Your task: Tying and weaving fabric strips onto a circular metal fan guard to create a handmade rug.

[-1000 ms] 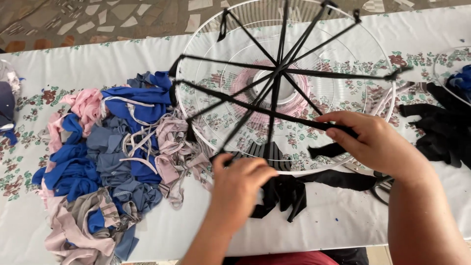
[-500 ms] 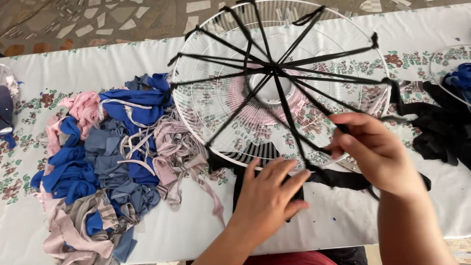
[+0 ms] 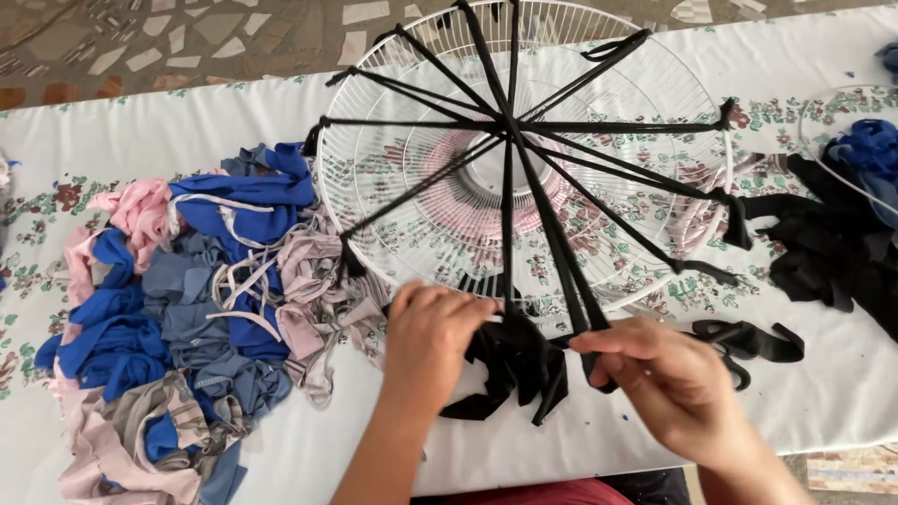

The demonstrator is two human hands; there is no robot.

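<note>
**Black strips gathered at the near rim of the fan guard**

Flower-printed white cloth covers the table [image 3: 140, 140] where I work, with mosaic floor beyond its far edge. On it lies the round white wire fan guard [image 3: 655, 93], strung across with black fabric strips [image 3: 510, 187] that meet at its hub like spokes.

Since half a second ago the guard sits turned a little, the strips fan out at new angles, and both my hands have drawn closer together at the near rim. A second ago my right hand was out at the right edge of the guard; now it is down by the bunch of loose black ends. To me that means the work has come round to this near spot on the rim, where the ends hang off over the cloth.

My left hand [image 3: 432, 327] rests with fingers curled over the black bunch [image 3: 514, 365], closed loosely on it. My right hand [image 3: 669, 383] pinches one black strip end between thumb and fingers, just beside the left.

To my left lies a heap of blue, pink and grey fabric scraps [image 3: 187, 309]. To the right lie more black strips [image 3: 832, 252], well apart from my hands
</note>
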